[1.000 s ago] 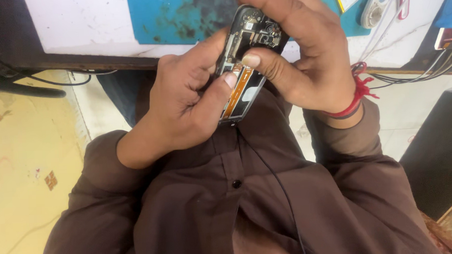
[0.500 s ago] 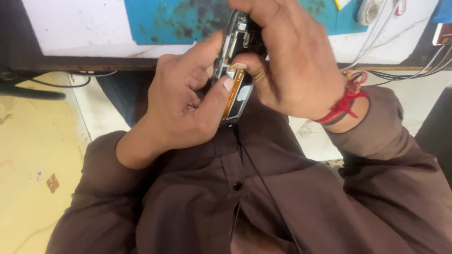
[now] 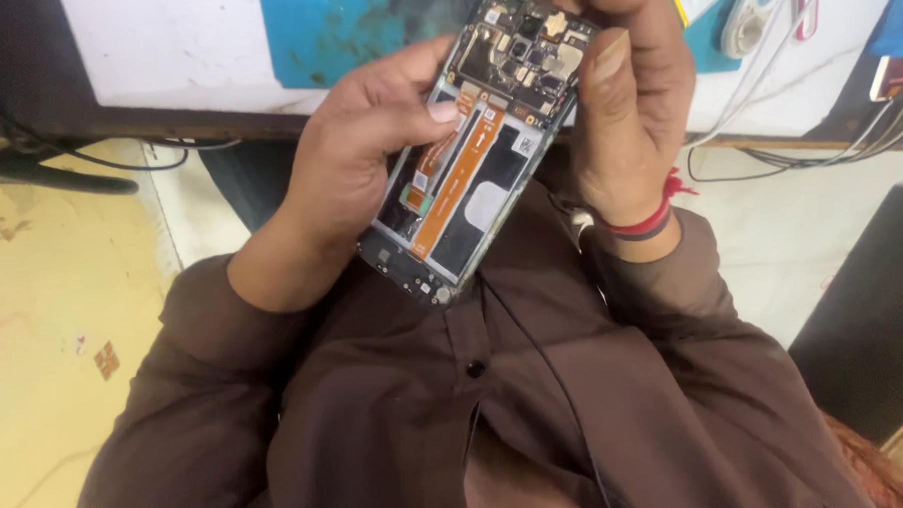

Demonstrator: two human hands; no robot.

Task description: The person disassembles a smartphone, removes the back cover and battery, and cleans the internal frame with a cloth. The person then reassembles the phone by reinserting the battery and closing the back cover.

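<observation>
Two bare hands are wrapped around an opened phone (image 3: 483,153), which is held tilted in the air above the lap, just in front of the bench edge (image 3: 217,127). The phone's back is off, so its inner parts are shown: a dark board with small metal parts at the upper end, an orange flex strip (image 3: 459,184) running down the middle, and a black area with a pale patch beside it.

The left hand (image 3: 353,157) is curled about the phone's left edge from below, and its thumb tip is pressed on the inside near the top of the orange strip. The other fingers are hidden behind the phone. The right hand (image 3: 627,108) is closed on the upper right corner, with the thumb laid flat along the right edge and the fingers bent over the top end. A red thread band (image 3: 646,222) is worn at the right wrist.

A brown buttoned shirt (image 3: 457,404) is seen below the phone, and a thin black cord (image 3: 551,381) runs down over it. On the bench a blue mat (image 3: 364,27) is laid on a white top, and pale cables (image 3: 756,83) hang over the edge at the right. A yellowish floor (image 3: 53,298) is seen at the left.
</observation>
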